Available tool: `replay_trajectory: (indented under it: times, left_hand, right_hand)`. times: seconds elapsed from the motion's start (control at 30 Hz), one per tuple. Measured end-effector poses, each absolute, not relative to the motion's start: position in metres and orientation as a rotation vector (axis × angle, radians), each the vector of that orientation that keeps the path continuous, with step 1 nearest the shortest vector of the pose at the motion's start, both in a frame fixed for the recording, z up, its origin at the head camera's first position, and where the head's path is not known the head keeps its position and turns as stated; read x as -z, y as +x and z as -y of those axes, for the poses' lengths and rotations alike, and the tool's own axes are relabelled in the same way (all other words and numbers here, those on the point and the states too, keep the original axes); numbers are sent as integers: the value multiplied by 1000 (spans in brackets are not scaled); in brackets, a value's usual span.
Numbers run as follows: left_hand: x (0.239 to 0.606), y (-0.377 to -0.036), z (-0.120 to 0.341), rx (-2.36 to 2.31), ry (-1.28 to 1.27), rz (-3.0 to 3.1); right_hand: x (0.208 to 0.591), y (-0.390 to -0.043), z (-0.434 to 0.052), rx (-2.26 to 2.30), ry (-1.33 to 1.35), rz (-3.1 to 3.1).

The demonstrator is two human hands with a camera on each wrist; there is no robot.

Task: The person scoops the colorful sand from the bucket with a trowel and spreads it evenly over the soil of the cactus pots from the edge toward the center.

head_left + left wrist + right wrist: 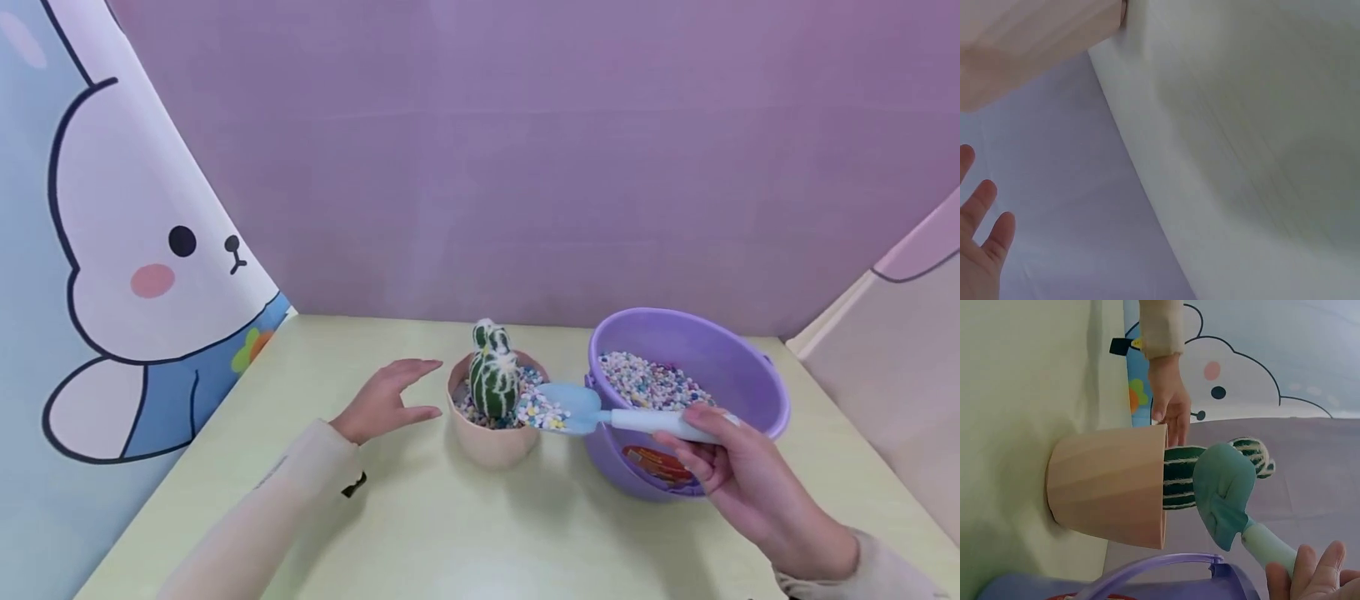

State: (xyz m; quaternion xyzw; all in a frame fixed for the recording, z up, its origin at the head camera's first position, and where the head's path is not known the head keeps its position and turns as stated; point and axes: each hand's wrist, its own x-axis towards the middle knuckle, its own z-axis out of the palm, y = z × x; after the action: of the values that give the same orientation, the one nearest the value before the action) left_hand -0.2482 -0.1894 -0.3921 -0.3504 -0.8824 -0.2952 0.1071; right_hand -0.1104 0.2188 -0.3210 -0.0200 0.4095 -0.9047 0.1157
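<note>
A green and white toy cactus (492, 373) stands in a beige pot (491, 437) partly filled with coloured pebbles. My right hand (738, 479) grips the handle of a light blue scoop (577, 410), whose blade carries pebbles over the pot's right rim. In the right wrist view the scoop (1225, 490) hangs beside the cactus (1210, 469) above the pot (1107, 487). My left hand (386, 402) hovers just left of the pot, fingers spread and straight, holding nothing. The left wrist view catches only its fingertips (985, 244).
A purple bucket (742, 367) holding more coloured pebbles stands right of the pot on the pale green table (420, 533). A purple wall runs behind. A cartoon bunny panel (127, 250) closes the left side and a beige panel the right.
</note>
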Motion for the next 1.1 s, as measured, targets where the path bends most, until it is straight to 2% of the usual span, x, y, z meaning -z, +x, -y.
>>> replay_trajectory:
  times: [0.43, 0.73, 1.1]
  left_hand:
    - [402, -257, 179, 839, -1088, 2458]
    - [406, -249, 174, 900, -1051, 2414]
    - [407, -243, 171, 637, -1144, 2126]
  right_hand:
    - [321, -112, -197, 2524, 4, -1410]
    - [319, -113, -193, 2525, 33, -1434]
    - [313, -115, -196, 2495, -28, -1485]
